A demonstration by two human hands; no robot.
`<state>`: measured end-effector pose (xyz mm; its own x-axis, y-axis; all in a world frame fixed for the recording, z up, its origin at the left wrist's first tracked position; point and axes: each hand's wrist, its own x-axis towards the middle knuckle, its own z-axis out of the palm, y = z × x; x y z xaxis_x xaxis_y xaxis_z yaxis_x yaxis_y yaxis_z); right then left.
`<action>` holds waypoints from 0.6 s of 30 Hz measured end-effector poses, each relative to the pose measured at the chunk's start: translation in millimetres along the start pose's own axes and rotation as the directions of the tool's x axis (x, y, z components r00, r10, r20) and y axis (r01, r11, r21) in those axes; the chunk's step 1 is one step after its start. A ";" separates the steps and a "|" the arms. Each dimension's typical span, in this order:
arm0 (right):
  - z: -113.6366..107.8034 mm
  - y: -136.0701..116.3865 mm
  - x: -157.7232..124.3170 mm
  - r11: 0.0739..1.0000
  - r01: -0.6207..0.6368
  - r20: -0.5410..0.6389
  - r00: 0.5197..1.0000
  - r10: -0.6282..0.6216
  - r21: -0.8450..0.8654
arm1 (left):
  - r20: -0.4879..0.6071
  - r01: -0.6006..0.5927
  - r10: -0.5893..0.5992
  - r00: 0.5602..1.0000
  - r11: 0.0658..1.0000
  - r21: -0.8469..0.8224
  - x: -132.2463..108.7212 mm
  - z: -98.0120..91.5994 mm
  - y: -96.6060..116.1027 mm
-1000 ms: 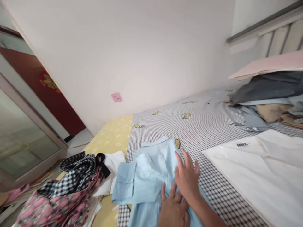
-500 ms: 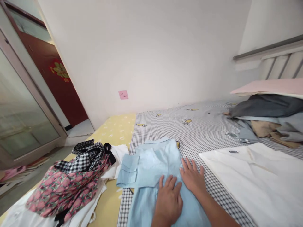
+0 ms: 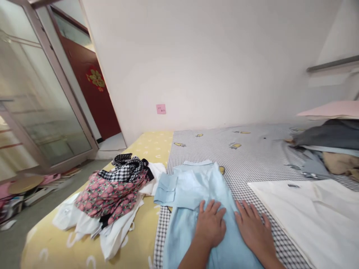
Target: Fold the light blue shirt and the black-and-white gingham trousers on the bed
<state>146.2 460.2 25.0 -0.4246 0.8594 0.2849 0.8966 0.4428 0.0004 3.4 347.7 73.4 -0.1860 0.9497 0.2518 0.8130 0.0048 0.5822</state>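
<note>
Hands [image 3: 211,223] touch a blue shirt [image 3: 193,186], apparently stretching lengthwise, collar [image 3: 198,163] toward the wall [image 3: 210,67].

Blue shirt [image 3: 193,188], clothes [image 3: 112,198] on bed [image 3: 207,153]

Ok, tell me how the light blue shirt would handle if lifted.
The shirt would likely sag: its cloth shows soft creases. It seems light, lying thin and nearly flat. The sleeve end jutting past its side may swing loose.

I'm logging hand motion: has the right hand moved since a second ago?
Yes, the right hand has moved downward in view along the blue shirt, farther from the yellow print beside the collar.
</note>
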 end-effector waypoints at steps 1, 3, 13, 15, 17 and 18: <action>-0.9 0.7 0.6 1.000 0.006 -0.013 1.000 -0.006 0.017 | -0.055 0.037 -0.039 0.998 0.999 -0.038 2.1 -3.4 1.2; -2.0 1.6 1.8 0.999 0.011 -0.033 0.999 -0.010 0.051 | -0.182 0.138 -0.151 0.972 0.987 -0.081 6.2 -17.7 -1.1; 0.0 -3.0 1.9 0.994 0.030 -0.203 0.979 -0.008 0.108 | -0.403 0.619 -0.510 0.760 0.756 0.212 -29.0 -132.4 -100.9; 0.1 -4.2 2.4 0.993 0.030 -0.220 0.975 -0.004 0.112 | -0.357 0.632 -0.533 0.767 0.725 0.275 -36.0 -134.8 -111.9; 0.2 -5.1 2.8 0.994 0.025 -0.230 0.973 0.001 0.110 | -0.332 0.624 -0.532 0.779 0.707 0.334 -37.6 -133.8 -116.4; 0.3 -5.5 3.1 0.994 0.023 -0.232 0.973 0.003 0.108 | -0.327 0.623 -0.531 0.781 0.696 0.358 -36.7 -133.4 -117.0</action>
<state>140.0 460.5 25.6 -0.3811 0.7780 0.4994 0.8679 0.4873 -0.0969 -158.5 270.6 99.1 -0.7578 0.6372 0.1404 0.6472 0.7070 0.2851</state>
